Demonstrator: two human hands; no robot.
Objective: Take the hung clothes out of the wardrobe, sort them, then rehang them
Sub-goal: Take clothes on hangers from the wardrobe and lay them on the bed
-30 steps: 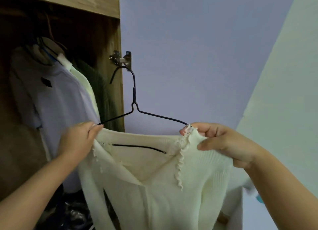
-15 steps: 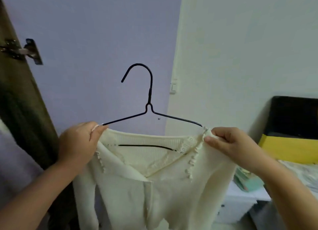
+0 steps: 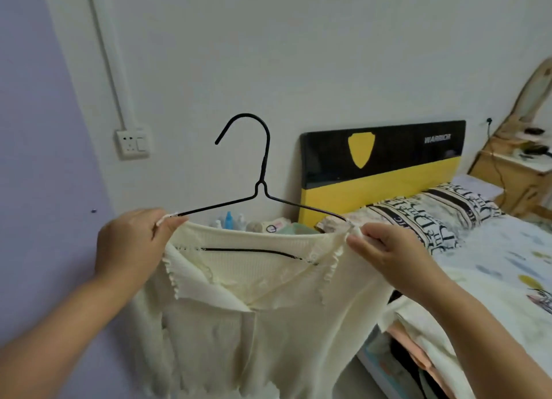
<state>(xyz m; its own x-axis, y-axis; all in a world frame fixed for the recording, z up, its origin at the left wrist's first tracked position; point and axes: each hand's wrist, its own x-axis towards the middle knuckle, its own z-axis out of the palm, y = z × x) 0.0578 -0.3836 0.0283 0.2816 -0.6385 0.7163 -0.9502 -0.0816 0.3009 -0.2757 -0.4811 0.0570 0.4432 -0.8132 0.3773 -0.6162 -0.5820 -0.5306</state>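
The wardrobe has swung out of view and a patterned bed [image 3: 493,249] now lies at three o'clock, while the left hand [image 3: 131,246] and right hand [image 3: 385,252] each pinch a shoulder of the cream ribbed knit top [image 3: 257,318], its black wire hanger [image 3: 263,177] lying level between them.

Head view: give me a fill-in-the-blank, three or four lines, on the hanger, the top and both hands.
1. The cream ribbed knit top hangs on a thin ____ wire hanger.
2. The left hand and the right hand each pinch one ____ of the top.
3. The hanger's hook is hooked on ____.
4. Behind the right hand lies a bed with a black and ____ headboard.

Missing words: black; shoulder; nothing; yellow
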